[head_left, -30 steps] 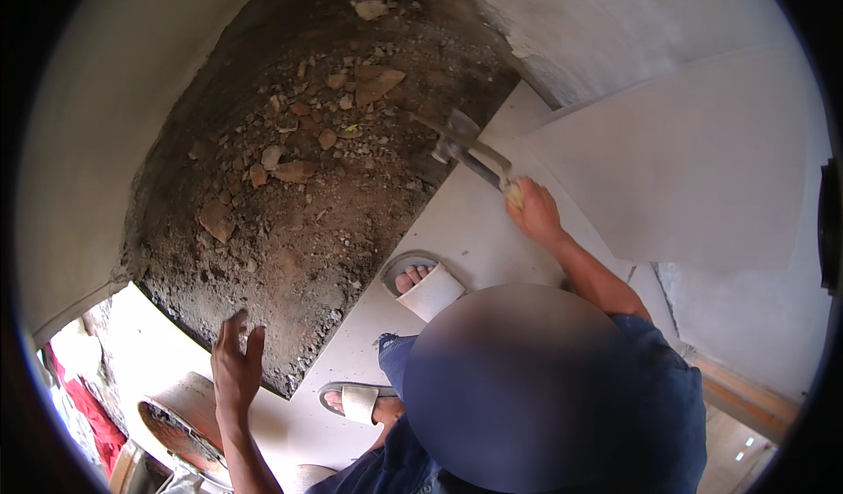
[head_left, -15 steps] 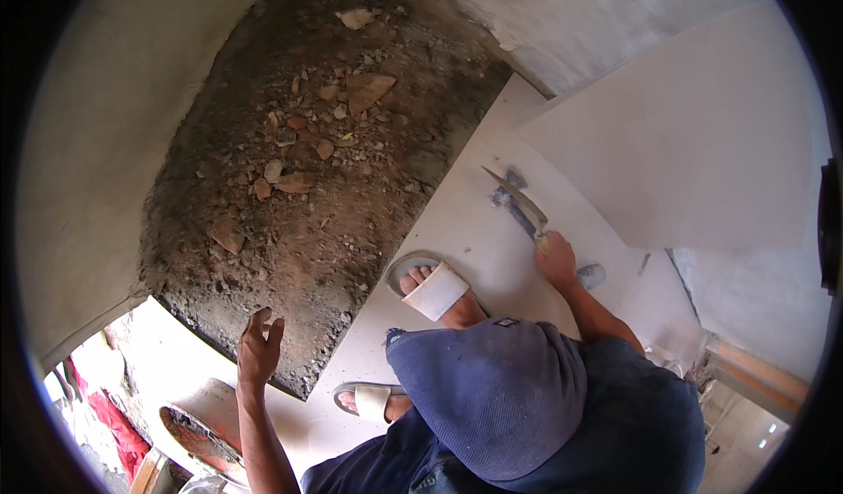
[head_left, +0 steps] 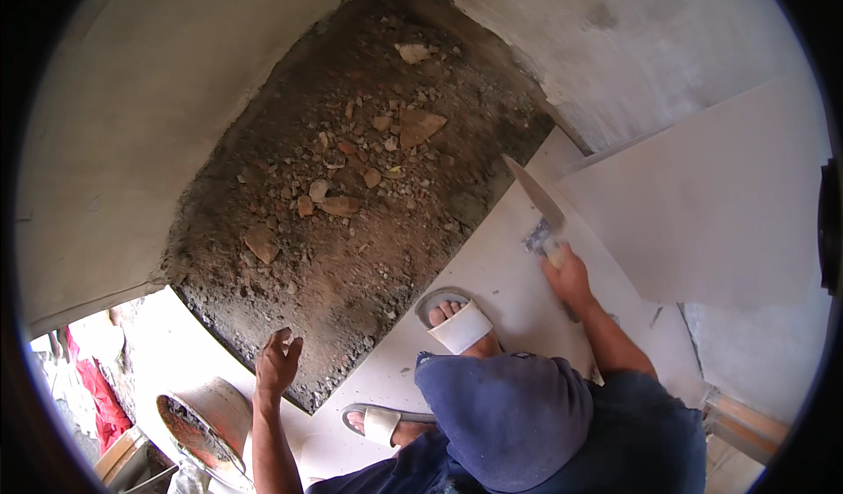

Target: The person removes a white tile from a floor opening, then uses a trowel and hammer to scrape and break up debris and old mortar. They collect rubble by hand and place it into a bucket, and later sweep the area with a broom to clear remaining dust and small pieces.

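Observation:
In my right hand (head_left: 566,276) is a pointed trowel (head_left: 537,191), gripped by its pale handle. Its blade points up and to the left, over the edge where the pale tiles meet the bare dirt. A dark, hammer-like tool (head_left: 536,235) lies on the tile close by that hand, mostly hidden under it. My left hand (head_left: 277,364) hangs above the near left part of the dirt (head_left: 325,266); its fingers are loosely bent and apart, with nothing in them. Two feet in white-strapped sandals (head_left: 463,325) stand on the pale tiles (head_left: 518,292).
Broken brick pieces (head_left: 421,128) and rubble lie on the dirt between two plastered walls (head_left: 158,108). A large pale slab (head_left: 685,195) stands at the right. A mortar-smeared bucket (head_left: 224,415) rests on its side at the lower left. Blue cap fabric (head_left: 505,415) covers the lower middle.
The view has shifted, so the scene sits further right and lower. My right hand has turned the trowel, showing more of the blade's face. The left hand keeps its loose pose.

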A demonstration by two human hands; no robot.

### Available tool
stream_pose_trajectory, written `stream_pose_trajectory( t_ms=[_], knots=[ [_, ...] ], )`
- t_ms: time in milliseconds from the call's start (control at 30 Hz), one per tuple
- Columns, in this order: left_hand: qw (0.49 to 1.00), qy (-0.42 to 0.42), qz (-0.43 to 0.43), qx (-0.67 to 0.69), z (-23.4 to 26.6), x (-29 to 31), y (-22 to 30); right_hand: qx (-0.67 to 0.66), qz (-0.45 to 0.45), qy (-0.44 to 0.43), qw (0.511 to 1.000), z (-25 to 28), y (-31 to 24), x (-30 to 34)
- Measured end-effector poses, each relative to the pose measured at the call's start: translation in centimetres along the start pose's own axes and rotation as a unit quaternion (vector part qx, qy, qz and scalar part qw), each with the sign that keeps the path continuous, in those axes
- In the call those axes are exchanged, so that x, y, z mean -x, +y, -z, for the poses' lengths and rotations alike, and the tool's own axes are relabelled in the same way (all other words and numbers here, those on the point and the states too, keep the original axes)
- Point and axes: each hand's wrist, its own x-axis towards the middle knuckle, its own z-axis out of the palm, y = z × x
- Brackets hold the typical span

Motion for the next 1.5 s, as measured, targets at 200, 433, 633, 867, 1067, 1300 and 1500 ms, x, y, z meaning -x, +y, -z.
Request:
stream_pose_trajectory(
  t_ms=[200, 433, 633, 867, 1067, 1300, 1500],
  knots=[
    [1.0, 0.01, 0.007, -0.004, -0.7, 1.0, -0.6, 0.071, -0.014, -0.037, 0.997, -5.8, -13.0, -17.7],
    [0.997, 0.008, 0.043, 0.057, -1.2, 1.9, -1.3, 0.029, 0.07, -0.2, 0.977, -15.1, -18.4, -6.0],
    [1.0, 0.007, 0.013, 0.015, -0.8, 1.5, -2.3, -0.021, 0.081, -0.225, 0.971, -11.8, -19.6, -2.2],
    [0.995, 0.01, 0.038, 0.092, -0.8, 1.4, -4.4, -0.008, -0.074, -0.166, 0.983, -13.1, -16.6, -1.5],
    [0.997, 0.026, 0.031, 0.073, -2.1, 2.9, -7.1, -0.041, 0.028, -0.168, 0.984, -15.3, -19.6, -0.7],
    [0.983, 0.16, 0.087, 0.033, -3.1, 3.4, -11.7, -0.043, 0.007, -0.072, 0.996, -15.8, -23.6, -17.7],
    [0.958, 0.257, 0.13, 0.016, -6.4, -1.0, -12.6, 0.109, 0.197, -0.236, 0.945, -20.9, -27.5, -4.4]
  ],
)
